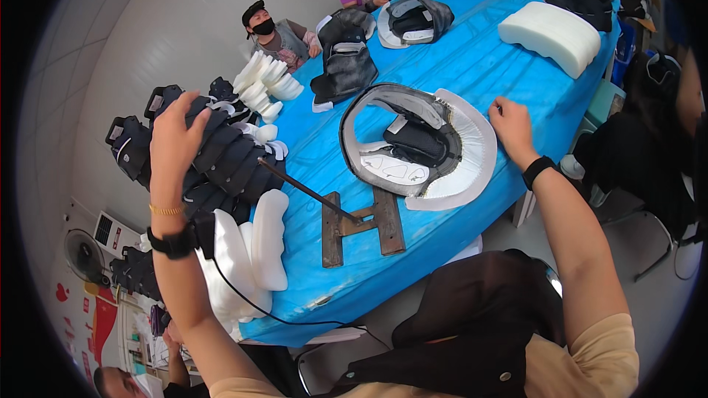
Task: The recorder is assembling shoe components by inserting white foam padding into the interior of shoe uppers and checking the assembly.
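A helmet liner (417, 149), black padding inside with a wide white rim, lies on the blue-covered table in front of me. My left hand (177, 136) is raised at the stack of black padded pieces (228, 144), its thumb and fingers apart and nothing seen in it. To the right of the liner's white rim, my right hand (512, 127) is curled closed. A small dark spot shows at its fingers, too small to name. A wooden stand (358, 225) with a slanting metal rod (306, 188) sits nearer me, just below the liner.
White foam pieces (269, 243) stand at the table's near left, and more foam (265, 82) lies farther back. A thick white foam block (549, 35) is at the far right. Other black liners (417, 21) lie near two people across the blue table (457, 51). A black cable (254, 306) hangs from my left wrist.
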A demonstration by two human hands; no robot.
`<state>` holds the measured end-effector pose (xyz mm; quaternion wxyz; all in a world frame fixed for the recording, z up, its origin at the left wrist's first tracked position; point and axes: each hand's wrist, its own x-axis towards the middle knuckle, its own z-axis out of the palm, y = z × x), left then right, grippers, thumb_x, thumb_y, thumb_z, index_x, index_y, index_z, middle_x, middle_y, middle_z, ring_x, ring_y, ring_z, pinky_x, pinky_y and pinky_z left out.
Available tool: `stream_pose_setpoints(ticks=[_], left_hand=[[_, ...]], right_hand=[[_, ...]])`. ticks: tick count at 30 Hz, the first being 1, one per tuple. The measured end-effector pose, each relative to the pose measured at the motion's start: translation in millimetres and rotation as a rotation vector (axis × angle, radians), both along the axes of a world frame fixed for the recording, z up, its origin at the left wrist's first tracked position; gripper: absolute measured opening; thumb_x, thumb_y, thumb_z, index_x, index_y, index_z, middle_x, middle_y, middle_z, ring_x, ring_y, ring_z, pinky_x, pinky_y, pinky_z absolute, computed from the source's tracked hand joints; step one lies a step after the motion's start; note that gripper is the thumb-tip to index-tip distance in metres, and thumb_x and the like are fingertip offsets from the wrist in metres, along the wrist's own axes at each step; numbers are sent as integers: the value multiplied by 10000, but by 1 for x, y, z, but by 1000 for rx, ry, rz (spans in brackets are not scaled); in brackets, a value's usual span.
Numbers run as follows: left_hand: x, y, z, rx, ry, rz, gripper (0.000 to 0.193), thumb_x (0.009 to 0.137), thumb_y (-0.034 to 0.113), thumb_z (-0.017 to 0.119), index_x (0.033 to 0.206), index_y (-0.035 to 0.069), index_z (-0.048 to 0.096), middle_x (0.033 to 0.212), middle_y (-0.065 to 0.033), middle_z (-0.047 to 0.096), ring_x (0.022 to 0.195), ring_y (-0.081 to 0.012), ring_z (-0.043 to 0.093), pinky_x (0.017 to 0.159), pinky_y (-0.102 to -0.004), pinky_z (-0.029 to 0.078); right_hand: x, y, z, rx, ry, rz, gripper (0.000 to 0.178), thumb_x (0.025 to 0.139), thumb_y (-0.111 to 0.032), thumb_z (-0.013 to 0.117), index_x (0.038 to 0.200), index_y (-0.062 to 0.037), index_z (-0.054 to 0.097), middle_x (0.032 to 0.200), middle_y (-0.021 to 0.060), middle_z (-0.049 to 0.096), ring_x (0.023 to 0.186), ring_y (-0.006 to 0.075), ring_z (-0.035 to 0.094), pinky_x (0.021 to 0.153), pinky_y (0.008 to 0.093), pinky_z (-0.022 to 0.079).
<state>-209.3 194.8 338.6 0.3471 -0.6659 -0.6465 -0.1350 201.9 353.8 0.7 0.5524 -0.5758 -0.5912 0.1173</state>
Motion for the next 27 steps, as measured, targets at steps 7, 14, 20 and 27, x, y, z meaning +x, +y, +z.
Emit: stream_pose_setpoints(ticks=[7,14,20,27], left_hand=[[149,-17,-106,-205,-177,-685,613,869,142,723,1411,2,472,1343,-197,587,1222,-340,588,1004,-402,483],[125,64,-224,-81,-584,-475,1015,855,227,756,1543,-76,76,1580,-339,177,1455,-430,271,1183,-428,254],[122,62,-276,-71,-1453,-368,1040,857,278,763,1524,-113,68,1503,-367,298,1391,-419,358,1146,-409,304],[109,48,-309,-208,-1682,-402,605,925,224,715,1343,-98,420,1265,-191,597,1146,-219,586,976,-324,469]], right_hand=[[0,1,-2,-17,19,16,221,850,-176,568,834,17,674,738,244,646,664,408,638,628,467,497],[2,2,6,16,-46,-27,269,877,-217,566,817,26,663,745,260,637,693,433,632,639,487,484],[2,1,3,58,-3,43,357,906,-295,569,792,31,658,721,258,623,675,429,616,627,475,468],[18,19,42,-716,410,615,637,1013,-571,425,1314,-28,568,1261,148,629,1101,267,611,958,396,471]])
